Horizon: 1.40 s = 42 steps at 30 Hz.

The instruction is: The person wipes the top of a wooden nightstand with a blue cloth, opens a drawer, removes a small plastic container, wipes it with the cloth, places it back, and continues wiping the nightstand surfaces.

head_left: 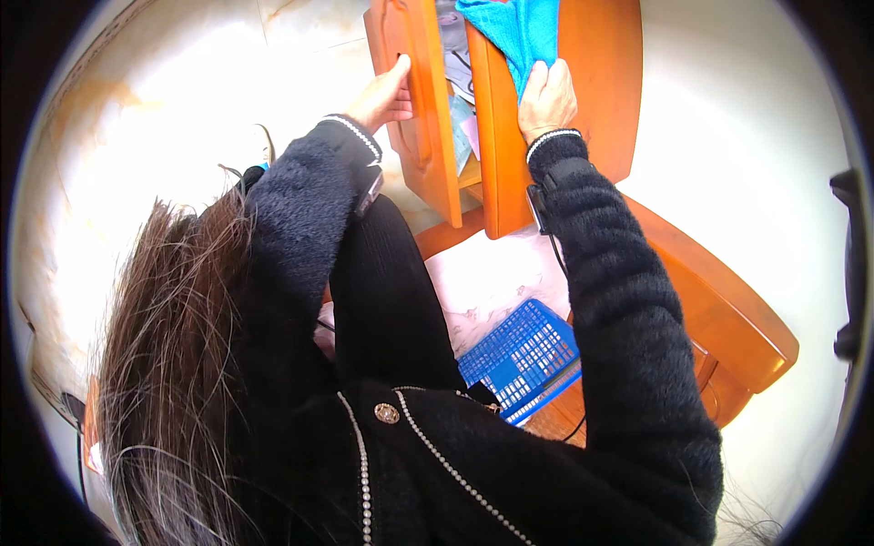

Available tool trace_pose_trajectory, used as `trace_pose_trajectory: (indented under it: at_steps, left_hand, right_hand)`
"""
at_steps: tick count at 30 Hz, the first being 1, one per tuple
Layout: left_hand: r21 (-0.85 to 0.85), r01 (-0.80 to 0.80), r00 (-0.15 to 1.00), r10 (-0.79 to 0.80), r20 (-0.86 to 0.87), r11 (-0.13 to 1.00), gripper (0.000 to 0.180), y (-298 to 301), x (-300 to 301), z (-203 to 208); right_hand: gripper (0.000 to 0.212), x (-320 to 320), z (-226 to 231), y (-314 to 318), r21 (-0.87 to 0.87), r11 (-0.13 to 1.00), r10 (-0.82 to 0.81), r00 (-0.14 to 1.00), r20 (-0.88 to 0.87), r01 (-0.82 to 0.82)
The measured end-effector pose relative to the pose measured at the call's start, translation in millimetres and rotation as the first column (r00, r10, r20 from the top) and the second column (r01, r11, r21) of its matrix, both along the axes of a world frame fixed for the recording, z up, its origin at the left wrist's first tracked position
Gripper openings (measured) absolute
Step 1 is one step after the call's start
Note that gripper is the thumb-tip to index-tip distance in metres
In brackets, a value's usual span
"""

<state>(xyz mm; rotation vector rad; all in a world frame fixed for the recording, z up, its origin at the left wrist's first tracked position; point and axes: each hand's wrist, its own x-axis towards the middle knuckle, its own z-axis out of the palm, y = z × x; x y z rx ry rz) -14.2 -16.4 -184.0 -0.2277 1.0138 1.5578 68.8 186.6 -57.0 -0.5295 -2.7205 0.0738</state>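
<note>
My left hand (pixel 386 96) is at the front of a pulled-out wooden drawer (pixel 414 136), with its thumb and curled fingers against the panel; what lies under the fingertips is hidden. My right hand (pixel 548 98) is closed round the lower end of a turquoise cloth (pixel 526 35). This cloth lies over the top of the orange-brown wooden cabinet (pixel 592 82), beside the drawer opening. Inside the drawer are a grey fabric item (pixel 454 45) and some pale blue and pink pieces (pixel 465 132), partly hidden by the drawer front.
Below my right forearm sits a blue plastic basket (pixel 523 355), next to a pale pink patterned surface (pixel 496 278). A curved wooden piece (pixel 719 300) extends at the right, beside a white wall (pixel 728 118). Marble-look floor (pixel 182 109) spreads at the left. A thin cable hangs from my right wrist.
</note>
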Motion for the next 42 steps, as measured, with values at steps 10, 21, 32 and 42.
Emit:
trace_pose_trajectory:
  at_steps: [10,21,32,42]
  left_hand:
    - [0.043,0.002,0.999,0.0,-0.035,0.999,0.053,-58.1,-11.8,-3.5]
    - [0.007,0.005,0.998,-0.004,-0.07,1.0,0.054,-82.2,-14.8,-11.2]
    - [-0.148,-0.024,0.937,-0.029,-0.347,0.989,0.052,-137.2,-25.8,45.0]
    - [-0.111,-0.369,0.913,0.338,-0.229,0.923,0.037,-154.8,-14.0,26.5]
  right_hand:
    - [0.027,-1.7,2.6,-0.2,-0.012,1.0,0.014,1.0,0.007,-0.014]
    - [0.027,-2.6,7.6,2.6,-0.008,1.0,-0.005,1.0,-0.018,0.005]
    - [0.023,-2.9,3.7,8.3,-0.001,1.0,-0.005,0.999,-0.05,0.005]
    - [0.013,12.6,58.5,-96.9,-0.064,0.946,0.321,0.947,0.025,-0.319]
